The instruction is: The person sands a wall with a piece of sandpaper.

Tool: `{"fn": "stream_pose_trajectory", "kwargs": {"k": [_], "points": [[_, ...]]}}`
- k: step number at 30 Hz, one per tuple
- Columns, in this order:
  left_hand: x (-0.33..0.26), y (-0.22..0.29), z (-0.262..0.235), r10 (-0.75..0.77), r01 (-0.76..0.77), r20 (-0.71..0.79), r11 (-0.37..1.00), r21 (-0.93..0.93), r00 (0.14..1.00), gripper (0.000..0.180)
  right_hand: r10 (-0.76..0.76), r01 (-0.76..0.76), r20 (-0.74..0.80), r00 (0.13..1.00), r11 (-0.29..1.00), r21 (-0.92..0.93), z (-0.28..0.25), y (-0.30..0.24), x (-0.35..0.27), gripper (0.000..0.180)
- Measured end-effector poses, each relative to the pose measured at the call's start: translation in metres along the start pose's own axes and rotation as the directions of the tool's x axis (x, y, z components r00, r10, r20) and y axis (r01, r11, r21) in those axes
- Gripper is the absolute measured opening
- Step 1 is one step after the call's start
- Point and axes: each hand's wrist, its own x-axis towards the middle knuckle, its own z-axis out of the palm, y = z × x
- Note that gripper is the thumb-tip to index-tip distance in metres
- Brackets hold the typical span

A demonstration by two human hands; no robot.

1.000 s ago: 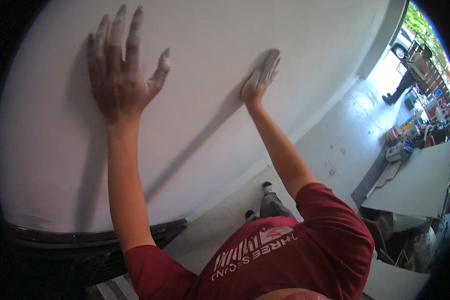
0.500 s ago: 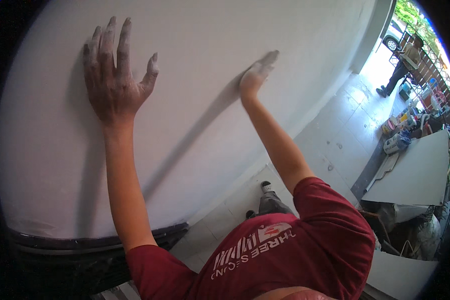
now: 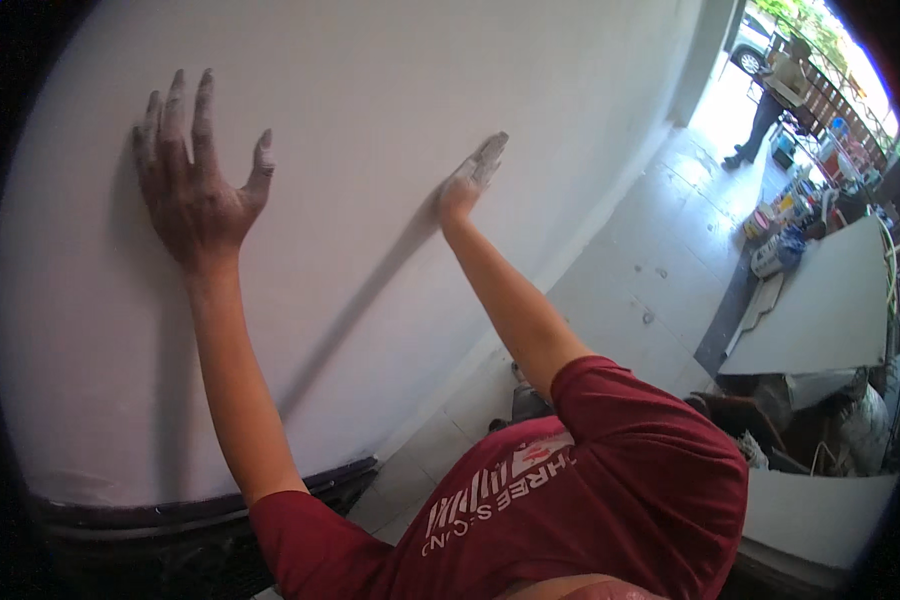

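A pale, smooth wall (image 3: pixel 350 120) fills the left and middle of the view. My left hand (image 3: pixel 198 190) lies against it with fingers spread and thumb apart, coated in whitish dust. Farther right, my right hand (image 3: pixel 473 178) is also at the wall, its fingers stretched out and pressed flat, and white dust covers them. That hand shows nearly edge-on, so whether anything thin lies under its palm is hidden. Both arms cast long shadows down the wall.
A dark ledge (image 3: pixel 210 512) runs along the wall's foot at lower left. Grey floor tiles (image 3: pixel 660 260) stretch rightward. A large pale board (image 3: pixel 820 300), buckets (image 3: pixel 770 257) and clutter stand at right. Another person (image 3: pixel 778 95) stands near the bright doorway.
Both my hands have shifted slightly lower on the wall, keeping their flat, stretched shape. The view has turned a little, so the background sits farther left and higher.
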Motion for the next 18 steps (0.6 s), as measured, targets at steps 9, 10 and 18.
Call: {"fn": "stream_pose_trajectory", "kwargs": {"k": [9, 10, 18], "points": [[-0.004, 0.003, -0.001, -0.017, 0.015, 0.060, 0.999, 0.030, 0.998, 0.063, 0.023, -0.013, -0.072, 0.997, 0.991, 0.133, 0.000, 0.002, 0.027, 0.070], [-0.003, 0.004, 0.000, -0.014, 0.014, 0.030, 1.000, 0.012, 0.999, 0.063, 0.039, -0.039, 0.000, 0.999, 0.999, -0.028, -0.002, 0.001, 0.026, 0.067], [-0.002, 0.005, -0.002, -0.028, 0.028, 0.051, 1.000, 0.012, 0.998, 0.065, -0.097, 0.098, -0.011, 0.995, 0.986, 0.133, -0.003, -0.002, 0.027, 0.065]]}}
